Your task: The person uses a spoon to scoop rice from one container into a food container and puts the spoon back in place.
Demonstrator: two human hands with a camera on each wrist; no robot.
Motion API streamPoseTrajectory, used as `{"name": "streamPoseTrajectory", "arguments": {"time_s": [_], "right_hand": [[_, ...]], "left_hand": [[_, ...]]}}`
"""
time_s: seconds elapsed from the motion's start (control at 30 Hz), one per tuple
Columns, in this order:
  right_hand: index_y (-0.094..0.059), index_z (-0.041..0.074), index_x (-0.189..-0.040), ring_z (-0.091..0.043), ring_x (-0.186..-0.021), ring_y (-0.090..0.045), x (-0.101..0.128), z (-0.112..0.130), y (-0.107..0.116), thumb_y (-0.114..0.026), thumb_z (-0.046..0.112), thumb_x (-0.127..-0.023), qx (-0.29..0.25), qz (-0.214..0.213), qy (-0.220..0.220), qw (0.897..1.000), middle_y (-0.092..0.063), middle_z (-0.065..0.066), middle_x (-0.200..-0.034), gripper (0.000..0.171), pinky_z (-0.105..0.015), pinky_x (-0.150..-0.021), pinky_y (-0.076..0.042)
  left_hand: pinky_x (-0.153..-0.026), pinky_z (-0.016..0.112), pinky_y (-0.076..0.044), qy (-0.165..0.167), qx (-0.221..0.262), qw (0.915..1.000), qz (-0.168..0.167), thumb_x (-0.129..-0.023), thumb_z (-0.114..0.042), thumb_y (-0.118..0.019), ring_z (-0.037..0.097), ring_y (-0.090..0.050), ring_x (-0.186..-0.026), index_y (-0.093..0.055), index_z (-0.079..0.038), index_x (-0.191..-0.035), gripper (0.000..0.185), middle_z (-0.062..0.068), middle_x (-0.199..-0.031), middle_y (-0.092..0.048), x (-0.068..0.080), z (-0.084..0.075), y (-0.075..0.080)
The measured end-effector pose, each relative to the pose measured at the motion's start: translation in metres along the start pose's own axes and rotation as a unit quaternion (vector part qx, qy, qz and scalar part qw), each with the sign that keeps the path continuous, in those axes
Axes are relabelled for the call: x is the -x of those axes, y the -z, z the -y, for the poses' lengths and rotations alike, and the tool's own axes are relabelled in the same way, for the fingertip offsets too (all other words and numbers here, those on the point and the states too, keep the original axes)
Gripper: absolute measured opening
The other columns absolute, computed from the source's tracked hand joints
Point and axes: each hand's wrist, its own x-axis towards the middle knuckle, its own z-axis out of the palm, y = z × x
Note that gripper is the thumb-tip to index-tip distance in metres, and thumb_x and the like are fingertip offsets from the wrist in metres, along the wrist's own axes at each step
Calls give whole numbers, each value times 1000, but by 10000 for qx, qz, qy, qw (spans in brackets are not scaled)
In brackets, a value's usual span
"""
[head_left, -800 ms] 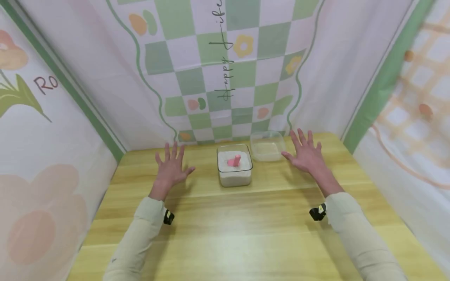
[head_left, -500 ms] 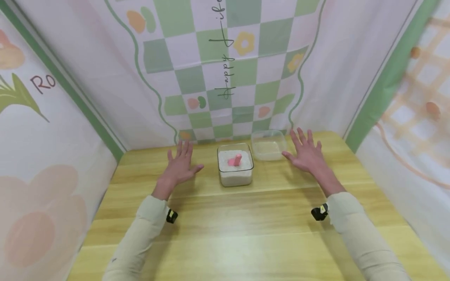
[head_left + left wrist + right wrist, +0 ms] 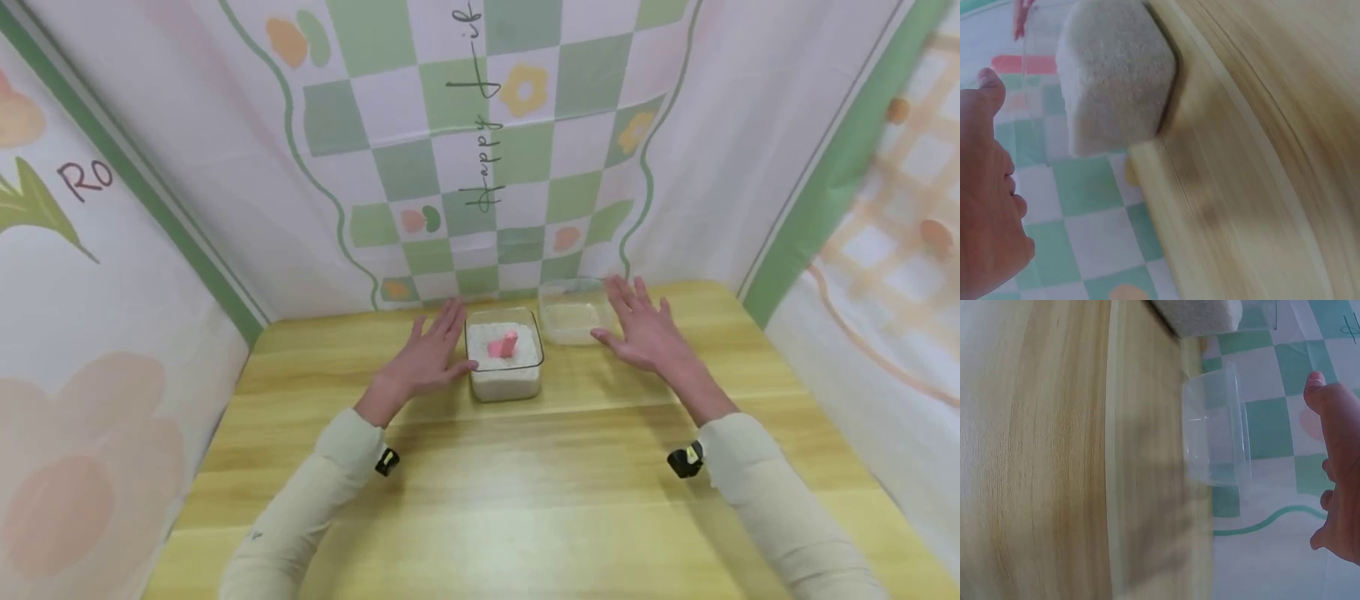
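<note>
A clear square container [image 3: 504, 385] filled with a white grainy material stands toward the back of the table. A pink scoop [image 3: 508, 343] is stuck in the grains, its handle pointing up. My left hand [image 3: 423, 358] is at the container's left side, fingers straight and thumb tip over the near left rim. To the right is a second clear plastic container [image 3: 573, 321], with nothing seen inside. My right hand [image 3: 647, 333] hovers at its right side, fingers spread and holding nothing. The right wrist view shows that plastic container [image 3: 1213, 425] with the hand above its rim.
The wooden table [image 3: 495, 492] stretches toward me in front of both containers. A checked cloth backdrop [image 3: 517, 192] hangs right behind them, and printed curtains [image 3: 97, 400] close in the sides.
My left hand has moved right, from apart on the table's left to beside the filled container. My right hand has shifted slightly left toward the plastic container.
</note>
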Motion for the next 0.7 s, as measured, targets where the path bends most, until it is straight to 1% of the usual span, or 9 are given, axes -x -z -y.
{"name": "streamPoseTrajectory", "arguments": {"time_s": [0.13,0.23,0.33,0.43,0.5,0.57,0.63,0.7], "right_hand": [[-8,2,-160,-44,-153,-7,-3,8,2,-45,53,-101,126,-83,497,9986,-10,-21,-167,87,-74,-115,-9],[-15,-1,-159,-43,-152,-17,-6,18,4,-51,49,-100,79,-217,889,9958,-19,-24,-164,85,-69,-117,-13],[-24,-1,-157,-43,-150,-25,-11,30,7,-59,44,-98,-33,-316,1346,9904,-27,-24,-162,82,-64,-119,-17],[-31,-2,-155,-43,-146,-33,-16,46,12,-64,38,-96,-91,-309,1821,9828,-34,-24,-159,78,-60,-118,-25],[-34,-2,-153,-43,-142,-39,-17,60,18,-67,35,-95,-169,-236,2085,9776,-37,-24,-157,76,-58,-115,-33],[-39,-3,-150,-43,-139,-44,-20,73,24,-69,31,-94,-304,-141,2352,9714,-42,-25,-154,73,-56,-111,-39],[-44,-4,-147,-42,-135,-50,-24,86,28,-70,30,-94,-401,37,2551,9661,-47,-25,-150,68,-54,-107,-44],[-48,-3,-145,-40,-132,-54,-30,98,30,-70,29,-94,-467,294,2709,9610,-52,-24,-146,64,-52,-105,-46]], "left_hand": [[-123,61,-9,-135,-141,9997,133,-102,-62,-35,27,6,-157,4,-2,-159,92,11,-167,17,-9,-5,-4],[-123,60,-10,-232,-231,9993,202,-102,-62,-31,27,7,-157,5,-2,-159,90,13,-168,13,-15,-7,-7],[-124,58,-9,-248,-166,9990,336,-104,-60,-28,26,9,-156,4,-1,-159,87,16,-168,10,-18,-8,-8],[-125,55,-6,-226,-38,9983,534,-105,-59,-26,27,8,-156,3,0,-159,85,16,-167,10,-18,-8,-8],[-126,52,-4,-213,11,9976,665,-105,-58,-25,27,8,-156,4,0,-158,84,16,-167,10,-19,-7,-8],[-126,51,-4,-233,-3,9971,723,-105,-58,-24,27,7,-156,4,1,-158,84,17,-167,10,-20,-7,-7],[-126,51,-5,-262,-49,9967,771,-105,-58,-24,28,6,-156,4,1,-158,84,18,-167,8,-21,-6,-7],[-126,50,-6,-290,-72,9964,797,-105,-58,-24,27,5,-156,3,2,-158,84,19,-168,5,-22,-6,-6]]}}
